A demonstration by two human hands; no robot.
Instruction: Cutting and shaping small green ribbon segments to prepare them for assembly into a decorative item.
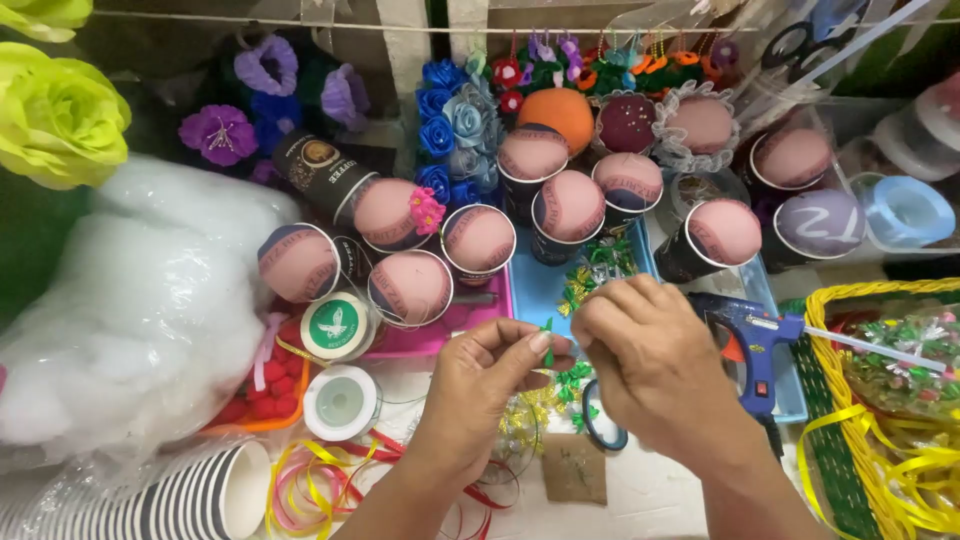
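Both hands pinch: the left hand (480,385) a small green ribbon piece (547,345), the right hand (650,360) its other end; many fabric-topped cups (480,240) stand finished, loose bows (575,380) remaining.

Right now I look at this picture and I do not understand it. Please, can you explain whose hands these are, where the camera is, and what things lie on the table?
There is no machine here. A person wears one camera on the head, looking down at both bare hands. The left hand pinches a small green piece between its fingertips; the right hand is closed close beside it, and what it holds is hidden. Around them lie paper cups with pink padded tops, a blue glue gun, white stuffing, curled ribbons, a stack of striped cups and a yellow basket.
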